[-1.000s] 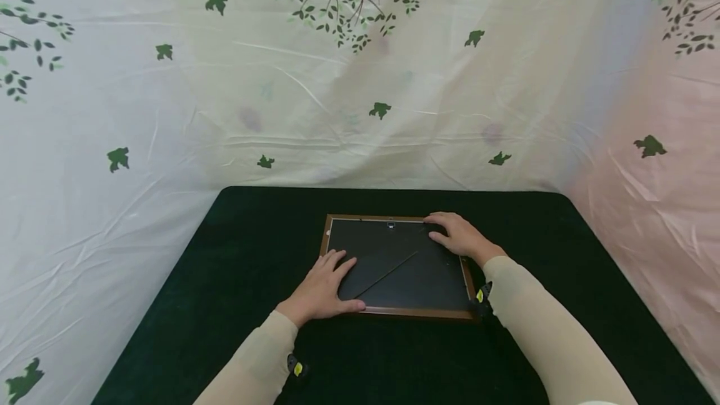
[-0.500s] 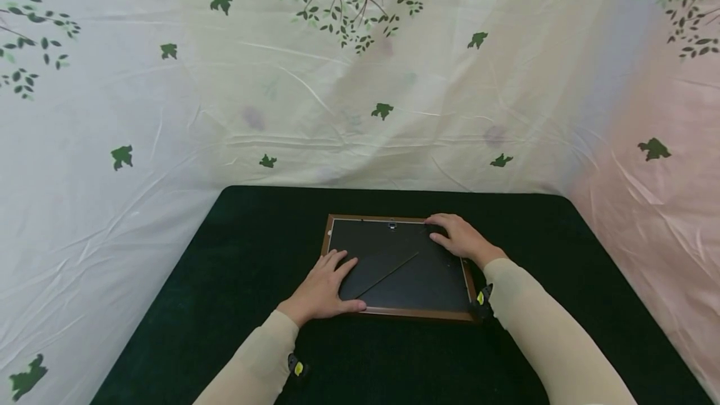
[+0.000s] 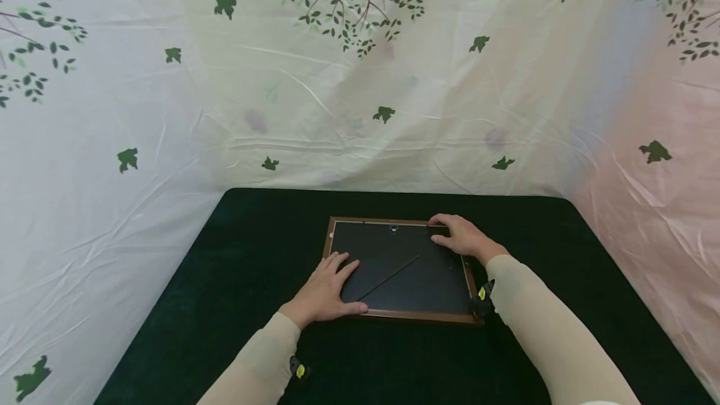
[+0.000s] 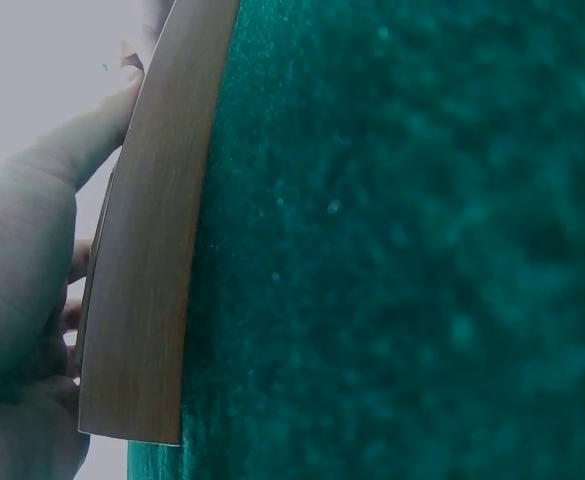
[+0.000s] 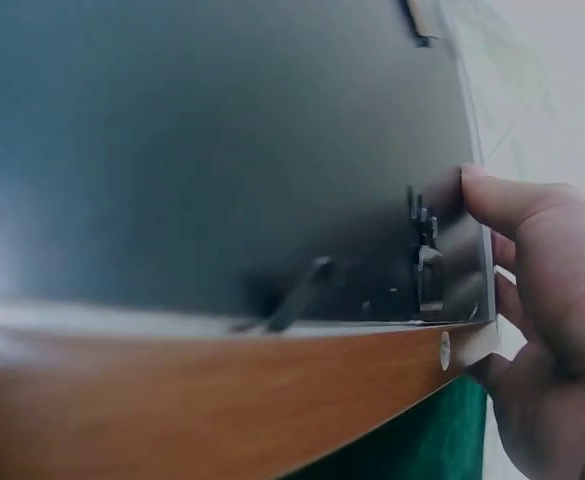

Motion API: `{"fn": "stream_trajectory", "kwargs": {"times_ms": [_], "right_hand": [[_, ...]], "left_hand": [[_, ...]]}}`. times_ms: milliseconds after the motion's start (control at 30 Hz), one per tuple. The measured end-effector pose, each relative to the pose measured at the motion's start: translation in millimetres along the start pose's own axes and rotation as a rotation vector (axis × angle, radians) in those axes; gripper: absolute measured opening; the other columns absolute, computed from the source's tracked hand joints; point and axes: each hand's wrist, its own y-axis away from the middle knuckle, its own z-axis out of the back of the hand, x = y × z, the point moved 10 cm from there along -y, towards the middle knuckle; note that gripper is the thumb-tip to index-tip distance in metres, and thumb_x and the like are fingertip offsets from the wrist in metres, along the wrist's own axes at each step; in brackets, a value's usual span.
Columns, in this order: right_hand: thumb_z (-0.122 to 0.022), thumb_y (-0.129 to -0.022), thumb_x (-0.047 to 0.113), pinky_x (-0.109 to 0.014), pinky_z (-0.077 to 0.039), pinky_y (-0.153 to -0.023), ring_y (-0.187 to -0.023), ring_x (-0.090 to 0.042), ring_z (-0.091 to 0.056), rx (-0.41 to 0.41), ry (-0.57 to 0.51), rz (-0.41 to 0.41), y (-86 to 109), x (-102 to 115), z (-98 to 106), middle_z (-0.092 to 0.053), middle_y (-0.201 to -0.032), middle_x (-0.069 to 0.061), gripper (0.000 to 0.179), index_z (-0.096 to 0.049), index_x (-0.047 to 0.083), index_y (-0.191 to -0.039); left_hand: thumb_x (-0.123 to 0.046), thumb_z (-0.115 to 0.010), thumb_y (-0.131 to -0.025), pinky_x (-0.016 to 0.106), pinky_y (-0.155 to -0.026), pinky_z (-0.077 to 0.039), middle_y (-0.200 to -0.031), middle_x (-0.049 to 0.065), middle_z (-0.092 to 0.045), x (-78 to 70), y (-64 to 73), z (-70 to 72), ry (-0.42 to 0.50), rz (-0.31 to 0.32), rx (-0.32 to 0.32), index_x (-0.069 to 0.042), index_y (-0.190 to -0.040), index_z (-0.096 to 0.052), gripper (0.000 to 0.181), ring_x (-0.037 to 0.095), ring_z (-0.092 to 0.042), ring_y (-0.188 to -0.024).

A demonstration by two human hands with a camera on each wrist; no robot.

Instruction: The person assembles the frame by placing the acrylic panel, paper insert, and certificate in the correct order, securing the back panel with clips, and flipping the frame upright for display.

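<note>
Your left hand (image 3: 323, 291) resting with fingers spread on the picture frame (image 3: 416, 315) at lower centre, your right hand (image 3: 465, 237) gripping its upper-right corner, thumb on the backing (image 3: 388, 252).

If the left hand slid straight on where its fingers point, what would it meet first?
Sliding over the dark panel, the left hand would probably reach the small hanger first; the angle is uncertain, so possibly the far rail instead.

The head view looks forward and down from above, frame (image 3: 419, 289) below centre, curtain (image 3: 337, 111) across the top. The left wrist view skims close along the frame's side (image 4: 147, 250), left of centre; the right wrist view looks nearly across its back (image 5: 202, 150), shared with the head view.
</note>
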Motion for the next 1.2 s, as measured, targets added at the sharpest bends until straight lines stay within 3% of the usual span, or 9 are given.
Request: {"fn": "stream_trajectory", "kwargs": {"times_ms": [200,400,600,833,1033,1200], "right_hand": [[-0.064,-0.094,0.021,-0.054,-0.043,-0.092,-0.121,-0.037,-0.047,0.019,-0.154,-0.092,1.9,-11,3,-0.049,-0.136,-0.016,0.034,-0.059,0.015,-0.127],[-0.066,-0.093,0.021,-0.054,-0.042,-0.094,-0.123,-0.036,-0.045,0.020,-0.167,-0.108,1.2,-14,4,-0.049,-0.137,-0.016,0.034,-0.061,0.015,-0.126],[-0.066,-0.092,0.025,-0.052,-0.044,-0.093,-0.120,-0.034,-0.050,-0.017,-0.159,-0.118,3.1,-17,3,-0.053,-0.134,-0.015,0.033,-0.063,0.016,-0.124],[-0.065,-0.093,0.028,-0.049,-0.047,-0.090,-0.118,-0.033,-0.053,-0.030,-0.215,-0.145,19.8,-9,4,-0.055,-0.134,-0.014,0.030,-0.067,0.018,-0.121],[-0.062,-0.095,0.032,-0.050,-0.045,-0.095,-0.121,-0.032,-0.050,-0.014,-0.337,-0.190,35.8,-5,-3,-0.055,-0.134,-0.012,0.035,-0.064,0.017,-0.126],[-0.063,-0.094,0.032,-0.045,-0.049,-0.090,-0.114,-0.028,-0.056,0.011,-0.346,-0.216,38.7,-13,-6,-0.060,-0.128,-0.011,0.033,-0.068,0.015,-0.121]], "left_hand": [[-0.083,-0.052,-0.072,0.053,-0.114,-0.014,-0.157,0.009,-0.020,-4.7,-2.1,-2.5,-0.010,-0.027,-0.001,-0.022,-0.152,-0.031,0.103,0.034,-0.012,-0.145],[-0.084,-0.063,-0.059,0.057,-0.113,-0.011,-0.158,0.012,-0.016,-8.3,-2.8,-5.4,-0.029,-0.060,0.042,-0.024,-0.154,-0.022,0.120,0.036,-0.009,-0.145],[-0.069,-0.077,-0.063,0.070,-0.103,-0.022,-0.155,0.008,-0.028,-13.1,-1.5,1.2,0.002,-0.083,0.044,-0.031,-0.153,-0.024,0.111,0.039,-0.017,-0.143],[-0.053,-0.085,-0.064,0.058,-0.105,-0.032,-0.150,0.001,-0.037,2.9,1.4,18.6,-0.007,-0.124,0.057,-0.030,-0.150,-0.033,0.103,0.025,-0.031,-0.138],[-0.050,-0.086,-0.065,0.053,-0.106,-0.033,-0.150,0.000,-0.036,14.6,5.3,29.9,0.026,-0.165,0.098,-0.030,-0.147,-0.038,0.097,0.024,-0.033,-0.137],[-0.040,-0.087,-0.067,0.051,-0.104,-0.037,-0.151,0.002,-0.034,20.3,8.3,33.8,0.058,-0.160,0.124,-0.030,-0.146,-0.041,0.092,0.027,-0.035,-0.136]]}}
